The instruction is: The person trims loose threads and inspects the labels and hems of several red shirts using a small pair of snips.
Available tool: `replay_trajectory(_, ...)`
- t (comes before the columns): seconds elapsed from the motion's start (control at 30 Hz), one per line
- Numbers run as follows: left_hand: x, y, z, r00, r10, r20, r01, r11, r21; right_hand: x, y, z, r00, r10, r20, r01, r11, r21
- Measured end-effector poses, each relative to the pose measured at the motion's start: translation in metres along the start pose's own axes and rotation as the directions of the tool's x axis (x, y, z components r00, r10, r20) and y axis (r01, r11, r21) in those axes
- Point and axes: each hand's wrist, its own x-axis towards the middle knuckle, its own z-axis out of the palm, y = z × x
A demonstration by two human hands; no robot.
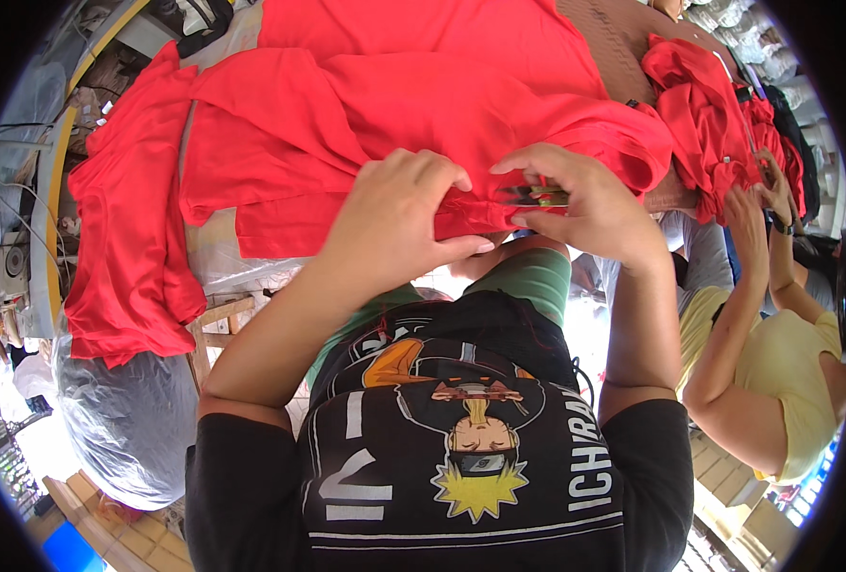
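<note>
A large piece of smooth red cloth [347, 105] lies in loose folds over the table in front of me, its near edge at my hands. My left hand [394, 214] is curled round the gathered edge, index finger above and thumb below; its other fingertips are hidden. Inside my curved right hand [585, 200] are small thread snips [537, 196], metal blades pointing left toward the cloth between my hands. My right thumb and index finger are spread around them, and part of the tool is hidden in the palm.
Another red garment [137, 210] hangs over the table's left end, above a large plastic-wrapped bundle [127, 419]. On the right, a co-worker in a yellow shirt [785, 381] handles a red garment [690, 124]. A wooden stool [215, 324] stands below the table at left.
</note>
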Motion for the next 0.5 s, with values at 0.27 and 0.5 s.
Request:
replay_trajectory(0.27, 0.007, -0.015, 0.029, 0.993, -0.109, -0.042, 0.097, 0.971, -0.216, 0.003, 0.021, 0.011, 0.996, 0.089, -0.024, -0.085, 0.988, 0.126)
replay_trajectory(0.5, 0.003, -0.018, -0.024, 0.958, -0.225, 0.179, 0.286, 0.81, -0.512, 0.006, 0.021, 0.007, 0.998, 0.041, -0.047, -0.033, 0.989, 0.143)
